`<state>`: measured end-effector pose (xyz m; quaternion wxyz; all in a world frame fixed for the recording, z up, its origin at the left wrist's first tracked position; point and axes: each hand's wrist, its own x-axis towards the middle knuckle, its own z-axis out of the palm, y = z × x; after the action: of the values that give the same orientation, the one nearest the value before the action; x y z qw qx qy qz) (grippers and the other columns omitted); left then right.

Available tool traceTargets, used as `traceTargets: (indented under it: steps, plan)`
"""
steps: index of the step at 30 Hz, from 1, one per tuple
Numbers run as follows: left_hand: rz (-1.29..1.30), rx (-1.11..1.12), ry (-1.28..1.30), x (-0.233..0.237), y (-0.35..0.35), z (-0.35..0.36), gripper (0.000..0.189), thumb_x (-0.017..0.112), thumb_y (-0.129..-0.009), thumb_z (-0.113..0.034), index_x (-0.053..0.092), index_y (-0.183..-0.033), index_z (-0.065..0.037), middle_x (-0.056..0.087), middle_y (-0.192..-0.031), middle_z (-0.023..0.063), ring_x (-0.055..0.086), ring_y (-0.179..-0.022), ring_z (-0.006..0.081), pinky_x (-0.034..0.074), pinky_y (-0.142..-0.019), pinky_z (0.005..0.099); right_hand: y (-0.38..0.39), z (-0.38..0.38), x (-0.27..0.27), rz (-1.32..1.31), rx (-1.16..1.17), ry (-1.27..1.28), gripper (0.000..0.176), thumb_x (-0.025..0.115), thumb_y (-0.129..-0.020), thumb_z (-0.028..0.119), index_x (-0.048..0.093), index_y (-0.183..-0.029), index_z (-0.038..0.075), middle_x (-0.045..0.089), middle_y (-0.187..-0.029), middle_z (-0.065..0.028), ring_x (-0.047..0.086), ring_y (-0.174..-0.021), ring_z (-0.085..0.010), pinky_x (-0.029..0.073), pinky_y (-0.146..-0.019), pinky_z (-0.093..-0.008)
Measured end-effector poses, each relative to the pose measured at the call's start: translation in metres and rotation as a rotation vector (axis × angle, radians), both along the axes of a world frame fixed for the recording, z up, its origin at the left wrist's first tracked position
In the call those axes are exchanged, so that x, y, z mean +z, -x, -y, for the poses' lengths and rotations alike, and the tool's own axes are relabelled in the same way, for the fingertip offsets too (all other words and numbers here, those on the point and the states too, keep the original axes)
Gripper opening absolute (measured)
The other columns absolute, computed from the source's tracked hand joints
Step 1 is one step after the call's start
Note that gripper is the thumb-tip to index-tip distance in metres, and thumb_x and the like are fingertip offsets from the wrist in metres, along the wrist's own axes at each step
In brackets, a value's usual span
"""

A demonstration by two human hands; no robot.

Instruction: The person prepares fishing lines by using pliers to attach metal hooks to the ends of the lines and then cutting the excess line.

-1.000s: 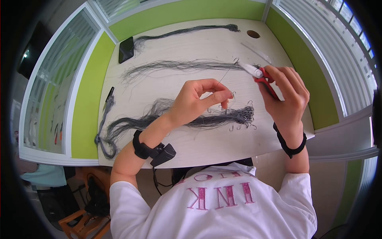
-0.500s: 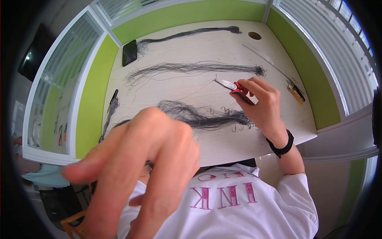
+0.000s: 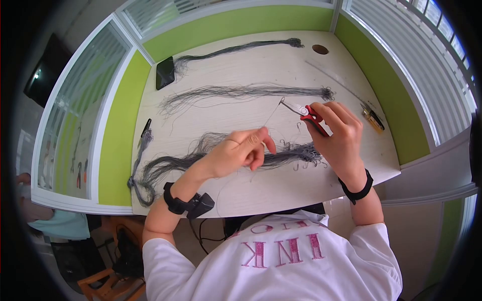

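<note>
My right hand (image 3: 339,131) is closed round red-and-black pliers (image 3: 312,119), whose tips are at a small hook (image 3: 282,101). A thin line runs from that hook down to my left hand (image 3: 242,152), which pinches it between thumb and fingers. Beneath my left hand lies a thick bundle of dark lines (image 3: 173,165), with a cluster of hooks (image 3: 307,154) at its right end. Farther back on the table, a second bundle (image 3: 241,91) with hooks and a third bundle (image 3: 233,48) are stretched out sideways.
A black phone (image 3: 164,73) lies at the table's back left, and a black pen (image 3: 145,131) at its left edge. On the right are a ruler (image 3: 341,84) and a yellow cutter (image 3: 372,121). Green partitions (image 3: 236,23) surround the table (image 3: 211,118).
My left hand has moved from close before the camera out over the table and now holds the line. My right hand, with the pliers, has shifted slightly right.
</note>
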<state>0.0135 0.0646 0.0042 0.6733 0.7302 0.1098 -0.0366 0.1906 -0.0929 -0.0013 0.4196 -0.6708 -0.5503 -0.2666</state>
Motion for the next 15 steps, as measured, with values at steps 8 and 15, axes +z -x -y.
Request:
traceTargets:
  steps: [8, 15]
  plan:
    - [0.095, -0.108, 1.015, -0.020, 0.002, 0.049, 0.055, 0.022, -0.103, -0.056, 0.022, -0.062, -0.018, 0.013, -0.046, -0.0070, 0.009, -0.041, 0.0088, 0.013, -0.040, 0.0269, -0.003, -0.005, -0.006, -0.060, 0.033, 0.176, 0.024, 0.078, -0.062, 0.002, 0.069, -0.084, 0.007, 0.062, -0.070, -0.0038, 0.059, -0.062, -0.0220, 0.046, -0.053, -0.0334]
    - [0.165, -0.031, 1.363, -0.029, 0.003, 0.067, 0.055, 0.019, -0.103, -0.055, 0.019, -0.062, -0.018, 0.008, -0.045, -0.0075, 0.001, -0.039, 0.0090, 0.004, -0.038, 0.0279, -0.002, -0.014, -0.019, -0.171, 0.067, 0.218, 0.022, 0.077, -0.063, 0.003, 0.071, -0.084, 0.006, 0.063, -0.069, -0.0055, 0.060, -0.059, -0.0235, 0.046, -0.052, -0.0339]
